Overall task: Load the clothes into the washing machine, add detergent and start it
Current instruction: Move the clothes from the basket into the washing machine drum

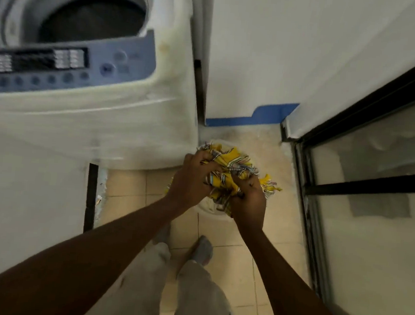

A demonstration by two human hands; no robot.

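A: Quick check — what are your hands on?

B: Your left hand (192, 178) and right hand (248, 203) are both clenched around the bunched yellow cloth with striped, fringed edges (230, 170). Left fingers are curled into its near-left side, right fingers dug into its lower right.

A: Where's the cloth sitting?

B: It's held up between your hands, over a pale round basket (208, 207) on the beige tiled floor (222, 235) — the basket is mostly hidden, so I can't tell whether the cloth touches it.

A: And the machine?

B: The white top-loading washing machine with a blue control panel (89, 73) is up and to your left, its lid open and its grey drum (88, 21) showing dark inside. The picture's blurry there, so I can't tell what's in it.
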